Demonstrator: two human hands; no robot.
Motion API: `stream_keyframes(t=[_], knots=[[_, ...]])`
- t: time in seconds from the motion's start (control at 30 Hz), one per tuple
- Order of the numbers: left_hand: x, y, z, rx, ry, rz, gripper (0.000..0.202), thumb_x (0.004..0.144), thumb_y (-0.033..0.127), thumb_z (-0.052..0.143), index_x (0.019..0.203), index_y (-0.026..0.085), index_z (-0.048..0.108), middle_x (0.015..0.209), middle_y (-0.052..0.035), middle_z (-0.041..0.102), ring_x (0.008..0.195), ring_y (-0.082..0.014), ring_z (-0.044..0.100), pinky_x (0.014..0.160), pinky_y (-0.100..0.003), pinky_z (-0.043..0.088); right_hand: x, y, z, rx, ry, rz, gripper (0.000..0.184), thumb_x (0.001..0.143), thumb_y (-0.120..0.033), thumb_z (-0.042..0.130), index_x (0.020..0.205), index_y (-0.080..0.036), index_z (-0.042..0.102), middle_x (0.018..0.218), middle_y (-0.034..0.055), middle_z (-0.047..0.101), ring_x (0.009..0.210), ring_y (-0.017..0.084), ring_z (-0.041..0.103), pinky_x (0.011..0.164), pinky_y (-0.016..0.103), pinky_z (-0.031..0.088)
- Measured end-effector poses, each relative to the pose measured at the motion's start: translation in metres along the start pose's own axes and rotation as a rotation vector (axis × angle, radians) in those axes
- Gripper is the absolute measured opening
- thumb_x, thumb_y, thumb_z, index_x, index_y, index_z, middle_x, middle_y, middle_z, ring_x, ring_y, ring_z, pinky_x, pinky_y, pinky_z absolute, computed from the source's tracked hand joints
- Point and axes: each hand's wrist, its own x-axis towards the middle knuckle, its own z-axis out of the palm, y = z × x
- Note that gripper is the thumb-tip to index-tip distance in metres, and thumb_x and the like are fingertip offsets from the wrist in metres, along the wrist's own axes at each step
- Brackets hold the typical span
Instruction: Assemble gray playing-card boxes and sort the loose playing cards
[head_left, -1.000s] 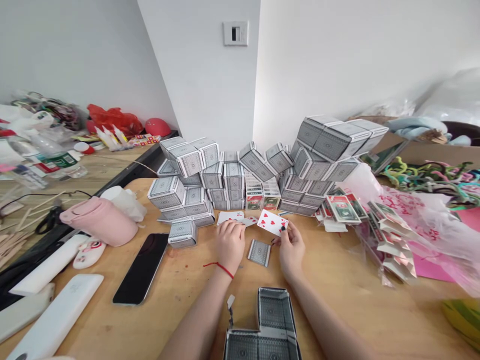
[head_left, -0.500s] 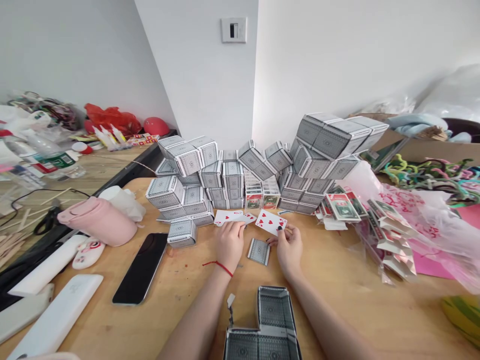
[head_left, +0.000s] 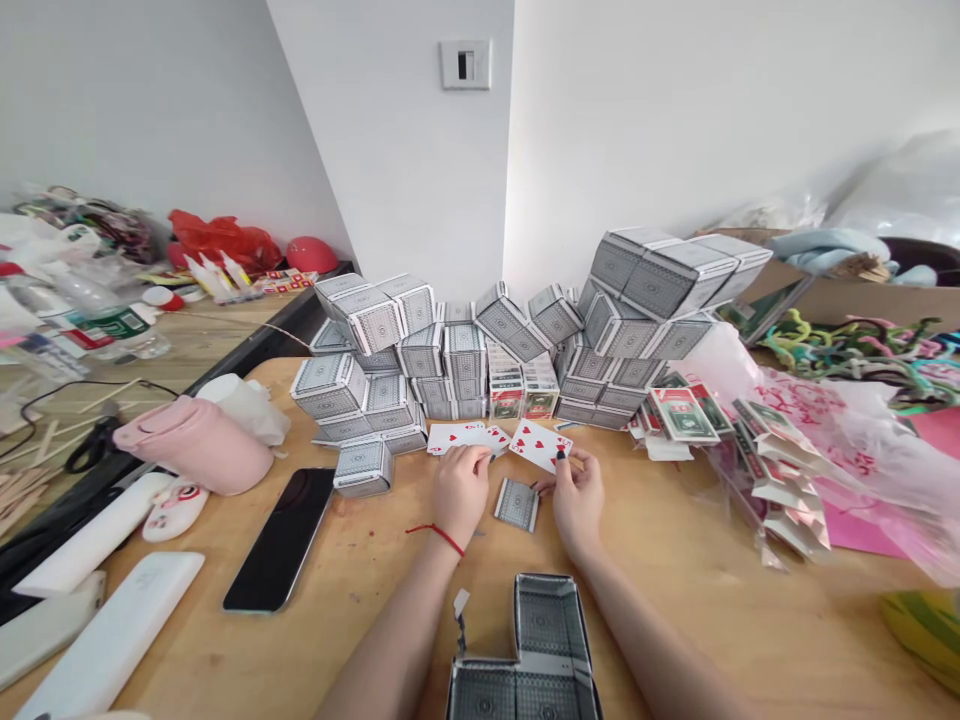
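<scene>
My right hand (head_left: 579,505) is closed, thumb and fingers pinching the lower right corner of a heart playing card (head_left: 537,443), face up. My left hand (head_left: 460,492), with a red string at its wrist, has its fingers curled together just below more face-up heart cards (head_left: 450,436) lying on the table. Whether its fingertips hold anything is hidden. Between the hands lies a folded card piece (head_left: 516,503), grey patterned back up. Close to me stands an open structure of joined card boxes (head_left: 553,625), between my forearms.
Stacked card cubes (head_left: 390,400) line the wall side, with another tall stack (head_left: 652,290) to the right. Card packs (head_left: 682,412) and a pink-printed plastic bag (head_left: 810,420) lie at right. A phone (head_left: 281,540), a pink cup (head_left: 199,445) and a white power bank (head_left: 120,630) sit at left.
My left fingers have curled in and drawn slightly back from the face-up cards. My right hand keeps its pinch on the heart card, almost unmoved.
</scene>
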Motion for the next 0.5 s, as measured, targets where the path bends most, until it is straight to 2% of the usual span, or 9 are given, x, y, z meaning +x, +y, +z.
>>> stream_keyframes(t=[0.2, 0.3, 0.4, 0.5], knots=[[0.001, 0.003, -0.003, -0.006, 0.089, -0.028, 0.012, 0.079, 0.017, 0.047, 0.080, 0.018, 0.058, 0.076, -0.0041, 0.061, 0.076, -0.0156, 0.055, 0.070, -0.029, 0.043, -0.001, 0.000, 0.000, 0.019, -0.050, 0.027, 0.029, 0.072, -0.038, 0.053, 0.091, -0.020, 0.042, 0.049, -0.0040, 0.057, 0.035, 0.016, 0.055, 0.036, 0.025, 0.043], [0.000, 0.008, -0.005, 0.006, 0.147, 0.028, 0.014, 0.079, 0.018, 0.046, 0.083, 0.018, 0.059, 0.076, -0.0049, 0.061, 0.077, -0.0162, 0.055, 0.072, -0.031, 0.042, -0.005, -0.003, 0.004, 0.101, -0.177, 0.062, 0.033, 0.070, -0.039, 0.055, 0.094, -0.020, 0.042, 0.054, -0.0025, 0.060, 0.039, 0.016, 0.057, 0.039, 0.026, 0.044], [-0.002, 0.015, -0.004, -0.011, 0.122, 0.135, 0.015, 0.079, 0.017, 0.046, 0.084, 0.019, 0.060, 0.079, -0.0048, 0.063, 0.080, -0.0160, 0.057, 0.076, -0.032, 0.043, -0.010, -0.008, 0.008, 0.215, -0.346, 0.092, 0.038, 0.068, -0.041, 0.057, 0.098, -0.019, 0.047, 0.072, 0.0032, 0.065, 0.056, 0.017, 0.062, 0.047, 0.026, 0.047], [-0.006, 0.022, -0.001, -0.041, 0.047, 0.231, 0.017, 0.080, 0.017, 0.046, 0.087, 0.021, 0.060, 0.081, -0.0044, 0.064, 0.084, -0.0163, 0.057, 0.079, -0.033, 0.043, -0.013, -0.010, 0.011, 0.281, -0.436, 0.101, 0.040, 0.068, -0.045, 0.057, 0.097, -0.018, 0.054, 0.092, 0.0067, 0.064, 0.073, 0.019, 0.062, 0.054, 0.025, 0.048]])
